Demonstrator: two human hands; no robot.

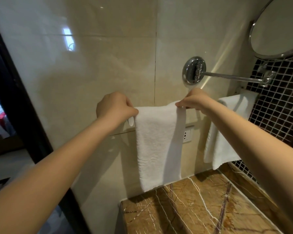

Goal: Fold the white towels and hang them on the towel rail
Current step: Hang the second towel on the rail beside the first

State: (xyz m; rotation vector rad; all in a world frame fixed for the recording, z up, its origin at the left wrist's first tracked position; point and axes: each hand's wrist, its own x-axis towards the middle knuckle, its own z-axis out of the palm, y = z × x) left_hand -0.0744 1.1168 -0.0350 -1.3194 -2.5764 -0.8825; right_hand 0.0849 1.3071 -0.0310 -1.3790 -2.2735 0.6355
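While a folded white towel (157, 144) hangs draped over the towel rail (192, 109) on a beige tiled wall (91, 56), its top fold is gripped at both ends by a person's bare hands. The towel's left upper corner is pinched by the curled fingers and thumb of the left hand (113, 107), and the right upper corner is pinched in the same way by the right hand (193, 100); both arms are stretched forward from the bottom of the frame. The towel's lower edge is seen close above the back edge of a brown marble counter (201, 208).

A second white towel (222, 146) is hung on the same rail farther right, apart from the first and partly hidden by the right forearm. A white wall socket (187, 134) is seen between the two towels, below the rail. Above the right hand, a chrome wall mount (194, 70) is fixed to the tiles, and its arm is extended rightward toward a round mirror (277, 27). Dark mosaic tiles (281, 102) are shown at the right edge, and a black door frame (15, 98) at the left.
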